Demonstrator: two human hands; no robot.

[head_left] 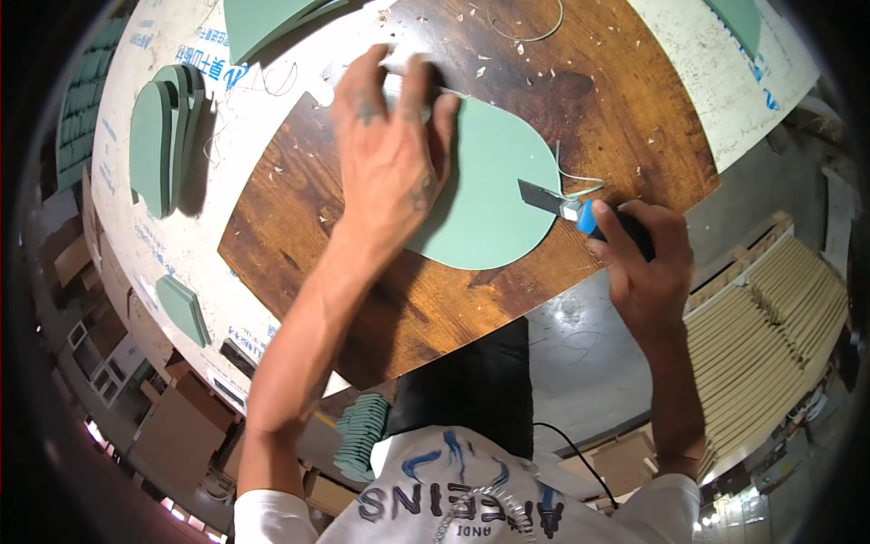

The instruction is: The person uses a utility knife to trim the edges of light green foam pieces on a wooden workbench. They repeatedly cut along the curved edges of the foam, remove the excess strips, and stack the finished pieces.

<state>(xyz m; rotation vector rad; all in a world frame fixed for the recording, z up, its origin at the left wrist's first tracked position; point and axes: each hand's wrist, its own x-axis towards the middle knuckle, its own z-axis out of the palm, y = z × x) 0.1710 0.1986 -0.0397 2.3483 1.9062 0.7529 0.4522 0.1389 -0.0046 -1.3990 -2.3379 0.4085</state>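
Note:
A pale green rounded panel (494, 181) lies flat on a dark wood-grain board (299, 236). My left hand (390, 136) rests on the panel's left part with fingers spread toward its far edge, the fingertips slightly blurred. In my right hand (652, 263) is a blue-and-black utility knife (586, 218). Its blade points left and overlaps the panel's right rim. Beside the blade, a thin green trimming (580, 179) curls off that rim onto the board.
Pale shavings and another curled trimming (535, 36) lie on the board's far side. Stacked green pieces (154, 150) and a smaller green stack (184, 310) sit on the white sheet at left. A larger green piece (263, 23) is at the far left. Beige slats (770, 326) are lower right.

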